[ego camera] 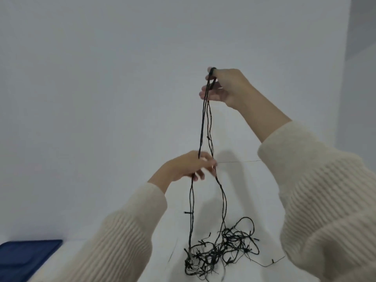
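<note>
the tangle (219, 249) of black wire lies on the white table (254, 190), nearest of all, small bulbs sticking out of its loops. far left of the tangle sits a blue tray (26, 255). from the tangle thin strands (192, 200) rise almost straight up. above the tangle the left hand (189, 165), its cream sleeve (122, 231) reaching in from lower left, is held palm down, fingers curled round the strands and pinching them. higher above the tangle the right hand (225, 86) is raised, forearm slanting up, the strands' top loop hooked over its thumb and its fingers curled loosely about them. behind the tangle stands a pale wall (101, 78).
</note>
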A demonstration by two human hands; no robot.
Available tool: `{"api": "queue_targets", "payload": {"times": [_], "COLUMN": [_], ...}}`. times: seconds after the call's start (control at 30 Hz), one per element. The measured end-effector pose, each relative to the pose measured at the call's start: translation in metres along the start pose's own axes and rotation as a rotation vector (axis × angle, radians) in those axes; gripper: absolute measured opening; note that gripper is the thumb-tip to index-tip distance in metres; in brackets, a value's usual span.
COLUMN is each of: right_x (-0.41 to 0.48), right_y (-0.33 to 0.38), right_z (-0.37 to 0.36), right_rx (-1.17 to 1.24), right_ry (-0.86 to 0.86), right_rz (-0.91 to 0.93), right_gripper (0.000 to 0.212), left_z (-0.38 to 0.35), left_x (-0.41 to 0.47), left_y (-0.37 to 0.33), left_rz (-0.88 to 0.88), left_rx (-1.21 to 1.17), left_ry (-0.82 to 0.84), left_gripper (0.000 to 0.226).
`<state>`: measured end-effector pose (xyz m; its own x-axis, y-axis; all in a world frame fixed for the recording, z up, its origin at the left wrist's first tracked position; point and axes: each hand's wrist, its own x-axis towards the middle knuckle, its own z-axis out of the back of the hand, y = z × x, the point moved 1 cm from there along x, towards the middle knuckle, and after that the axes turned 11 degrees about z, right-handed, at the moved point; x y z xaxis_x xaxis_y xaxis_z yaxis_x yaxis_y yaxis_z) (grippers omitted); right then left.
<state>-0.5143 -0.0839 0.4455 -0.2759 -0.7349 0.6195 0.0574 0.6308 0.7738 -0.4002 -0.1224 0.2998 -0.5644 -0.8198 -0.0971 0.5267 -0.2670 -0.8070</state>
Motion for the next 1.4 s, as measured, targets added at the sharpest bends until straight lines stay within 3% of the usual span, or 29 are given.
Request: {"api": "queue_targets", "payload": {"times": [0.1,0.2,0.23,0.3,0.37,0.47,0.53,0.6,0.73,0.83,0.9,0.97,1.07,1.13,1.2,1.3,1.4], "right_x": [0.001,-0.006,-0.009,-0.013,-0.012,-0.006,-0.003,-0.001,-0.004,-0.015,-0.026,-0.041,-0.064,-0.07,-0.068,-0.071,-0.074], "right_y": [-0.002,-0.005,-0.004,0.001,0.006,0.006,-0.001,-0.016,-0.063,-0.103,-0.131,-0.154,-0.165,-0.158,-0.148,-0.127,-0.126], "right_z": [0.003,-0.004,-0.008,-0.014,-0.012,0.011,0.035,0.06,0.115,0.148,0.159,0.161,0.146,0.126,0.099,0.05,0.018], "right_rx": [-0.209,-0.397,-0.372,-0.206,-0.003,0.141,0.141,0.121,0.006,-0.094,-0.217,-0.342,-0.655,-0.93,-0.844,-0.468,-0.439], "right_ry": [0.064,0.16,0.181,0.178,0.082,-0.143,-0.291,-0.426,-0.66,-0.709,-0.61,-0.405,0.144,0.494,0.595,0.687,0.798], "right_rz": [-0.015,-0.016,-0.011,0.008,0.039,0.058,0.048,0.018,-0.058,-0.19,-0.313,-0.434,-0.658,-0.648,-0.485,-0.296,-0.203], "right_gripper": [0.012,0.012,0.012,0.009,0.008,0.018,0.017,0.009,0.009,0.01,0.014,0.018,0.017,0.033,0.046,0.054,0.049], "left_z": [-0.008,-0.004,-0.003,-0.005,-0.007,-0.004,0.005,0.02,0.052,0.068,0.073,0.074,0.072,0.07,0.064,0.05,0.038], "left_x": [0.006,0.008,0.008,0.007,0.006,0.008,0.009,0.008,-0.001,-0.011,-0.014,-0.015,-0.015,-0.014,-0.013,-0.01,-0.011], "left_y": [0.019,0.003,-0.007,-0.023,-0.023,0.011,0.041,0.063,0.074,0.062,0.05,0.039,0.025,0.02,0.016,0.015,0.023], "left_rz": [0.015,-0.129,-0.193,-0.298,-0.327,-0.146,0.0,0.072,0.128,0.109,0.074,0.038,-0.009,-0.02,-0.015,-0.025,-0.045], "left_rx": [0.057,-0.365,-0.449,-0.496,-0.455,-0.241,-0.142,-0.187,-0.241,-0.172,-0.188,-0.196,-0.214,-0.188,-0.123,-0.09,-0.135], "left_ry": [-0.121,-0.37,-0.39,-0.392,-0.369,-0.19,-0.09,-0.109,-0.132,-0.105,-0.119,-0.147,-0.189,-0.182,-0.144,-0.106,-0.084], "left_gripper": [0.025,0.054,0.052,0.025,0.011,0.015,0.017,0.02,0.017,0.015,0.015,0.017,0.019,0.018,0.018,0.017,0.015]}}
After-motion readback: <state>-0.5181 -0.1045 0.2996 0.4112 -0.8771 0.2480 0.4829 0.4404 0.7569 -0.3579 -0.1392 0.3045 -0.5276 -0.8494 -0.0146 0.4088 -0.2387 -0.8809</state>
